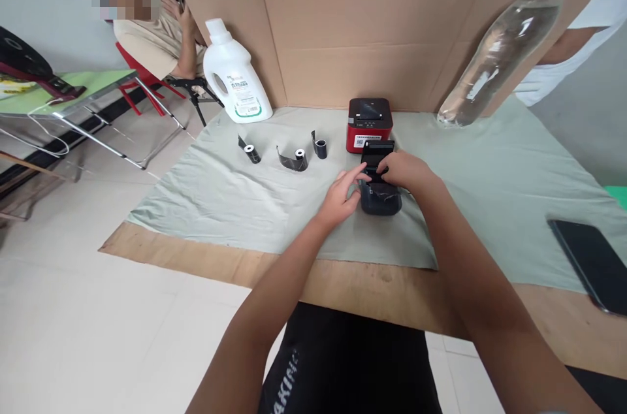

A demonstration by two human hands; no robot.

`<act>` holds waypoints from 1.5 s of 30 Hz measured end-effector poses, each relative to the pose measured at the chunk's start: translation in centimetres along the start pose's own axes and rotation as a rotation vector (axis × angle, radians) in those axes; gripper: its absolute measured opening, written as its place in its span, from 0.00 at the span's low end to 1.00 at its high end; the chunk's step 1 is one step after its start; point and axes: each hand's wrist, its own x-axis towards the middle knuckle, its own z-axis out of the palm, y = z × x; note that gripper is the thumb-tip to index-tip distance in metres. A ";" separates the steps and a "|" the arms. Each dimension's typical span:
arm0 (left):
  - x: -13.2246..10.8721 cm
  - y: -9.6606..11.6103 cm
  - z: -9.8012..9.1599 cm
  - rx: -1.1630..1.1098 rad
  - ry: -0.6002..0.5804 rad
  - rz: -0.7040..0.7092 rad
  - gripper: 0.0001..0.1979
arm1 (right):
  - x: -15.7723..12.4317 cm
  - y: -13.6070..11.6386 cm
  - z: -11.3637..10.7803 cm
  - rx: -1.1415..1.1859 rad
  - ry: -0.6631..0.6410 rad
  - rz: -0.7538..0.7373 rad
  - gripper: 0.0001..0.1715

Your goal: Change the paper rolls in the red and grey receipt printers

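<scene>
A small black thermal printer (381, 201) sits on the cloth with its lid raised toward the back. My left hand (341, 193) is at its left side, fingers stretched out and fingertips touching the edge near the opening. From the right, my right hand (407, 170) reaches over the open compartment with its fingers bent together and pointing in. Whatever those fingertips grip, if anything, is hidden. Directly behind stands a red and black box-shaped printer (368, 127) with a white label on its front.
Small black paper rolls, a left one (252, 153), a middle one (300, 158) and a right one (321, 148), lie left of the printers. Behind them are a white detergent bottle (240, 78), a cardboard panel (362, 22) and a leaning water bottle (504, 51). A phone (594, 264) lies right. People sit nearby.
</scene>
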 end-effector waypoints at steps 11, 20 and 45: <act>0.7 -0.4 -1.3 0.040 0.328 0.025 0.21 | -2.5 0.0 -3.0 -0.081 0.024 -0.098 0.19; 1.2 -0.4 -1.2 -0.351 0.283 -0.097 0.29 | -5.1 -2.5 -4.1 0.219 -0.057 -0.398 0.10; 1.7 0.6 -2.2 -0.684 0.380 -0.123 0.29 | -2.9 -5.0 -0.4 1.041 0.045 -0.189 0.16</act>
